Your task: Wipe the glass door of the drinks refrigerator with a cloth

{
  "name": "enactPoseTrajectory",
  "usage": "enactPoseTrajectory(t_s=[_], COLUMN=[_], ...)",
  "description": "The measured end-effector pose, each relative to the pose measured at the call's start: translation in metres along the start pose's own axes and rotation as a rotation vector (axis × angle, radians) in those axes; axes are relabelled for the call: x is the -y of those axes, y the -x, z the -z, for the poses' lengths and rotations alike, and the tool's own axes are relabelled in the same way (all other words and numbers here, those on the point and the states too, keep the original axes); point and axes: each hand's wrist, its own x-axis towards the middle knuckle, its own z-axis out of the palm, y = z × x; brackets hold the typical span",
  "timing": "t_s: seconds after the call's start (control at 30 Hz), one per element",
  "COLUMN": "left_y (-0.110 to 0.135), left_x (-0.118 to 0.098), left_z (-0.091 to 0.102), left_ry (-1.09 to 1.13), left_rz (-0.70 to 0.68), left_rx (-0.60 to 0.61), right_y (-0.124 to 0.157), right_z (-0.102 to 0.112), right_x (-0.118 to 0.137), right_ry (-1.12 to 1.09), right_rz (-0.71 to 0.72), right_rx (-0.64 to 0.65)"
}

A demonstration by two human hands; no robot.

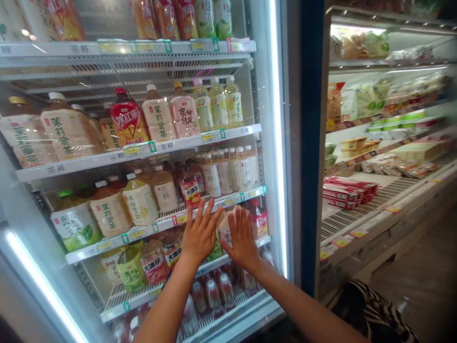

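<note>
My left hand (200, 234) is raised with its fingers spread, in front of a shelf edge (162, 225) in a drinks fridge. Beside it, my right hand (243, 238) is also open, its palm turned toward the fridge. Neither holds anything. Faint reflections suggest a glass door, but I cannot tell whether the hands touch it. Just above my left fingertips stands a small dark bottle (190, 185) with a red label. My right hand partly covers a pale pink bottle (224, 229). A bottle with a pink-red label (262, 224) stands to its right.
Bottled teas fill several fridge shelves, including a red-labelled bottle (127, 119) and a green-capped bottle (74, 220). A bright light strip (279, 143) runs down the fridge's right side. Right of a dark post (309, 143), an open chiller holds red packs (348, 191). Zebra-striped fabric (380, 305) shows at lower right.
</note>
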Motion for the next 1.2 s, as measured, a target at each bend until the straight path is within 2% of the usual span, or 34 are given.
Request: enactPoseTrajectory(t_s=[0.07,0.1,0.13,0.17,0.23,0.3,0.37,0.43,0.5,0.57,0.6,0.67,0.77,0.83,0.9,1.0,1.07,1.13,1.2], left_y=[0.001,0.001,0.0,-0.001,-0.004,-0.01,-0.017,-0.02,-0.016,-0.003,0.005,0.021,0.038,0.044,0.05,0.066,0.081,0.096,0.109], left_x=[0.0,0.002,0.005,0.012,0.033,0.069,0.113,0.158,0.194,0.215,0.22,0.22,0.208,0.199,0.192,0.179,0.169,0.159,0.149], left_z=[0.002,0.004,0.008,0.012,0.026,0.047,0.072,0.098,0.116,0.124,0.124,0.118,0.105,0.1,0.096,0.09,0.085,0.079,0.074], left_ry=[-0.001,-0.002,-0.004,-0.011,-0.034,-0.059,-0.078,-0.1,-0.122,-0.13,-0.127,-0.125,-0.139,-0.133,-0.112,-0.084,-0.07,-0.068,-0.076], left_rz=[-0.014,-0.016,-0.01,0.006,0.066,0.127,0.146,0.137,0.134,0.145,0.148,0.156,0.209,0.264,0.301,0.334,0.359,0.38,0.398], left_rx=[-0.002,-0.004,-0.009,-0.017,-0.044,-0.083,-0.114,-0.133,-0.146,-0.155,-0.155,-0.154,-0.178,-0.197,-0.201,-0.2,-0.189,-0.176,-0.17], right_y=[0.027,0.026,0.012,-0.012,-0.078,-0.14,-0.169,-0.159,-0.132,-0.117,-0.122,-0.155,-0.222,-0.234,-0.203,-0.117,-0.081,-0.088,-0.127], right_z=[-0.004,-0.002,0.002,0.008,0.024,0.037,0.043,0.039,0.029,0.021,0.021,0.026,0.033,0.027,0.013,-0.008,-0.013,-0.009,0.002], right_x=[0.003,0.002,0.001,0.0,0.0,0.006,0.017,0.03,0.041,0.051,0.057,0.076,0.113,0.135,0.147,0.147,0.142,0.141,0.147], right_ry=[0.01,0.017,0.022,0.023,0.012,0.008,0.006,0.009,0.023,0.046,0.055,0.069,0.095,0.102,0.083,0.03,-0.008,-0.026,-0.021], right_rz=[0.108,0.128,0.121,0.095,0.038,0.068,0.107,0.207,0.427,0.654,0.709,0.671,0.44,0.358,0.397,0.596,0.699,0.679,0.531], right_rx=[0.063,0.074,0.07,0.051,-0.004,-0.047,-0.072,-0.04,0.055,0.151,0.167,0.13,-0.003,-0.049,-0.028,0.094,0.16,0.164,0.114])
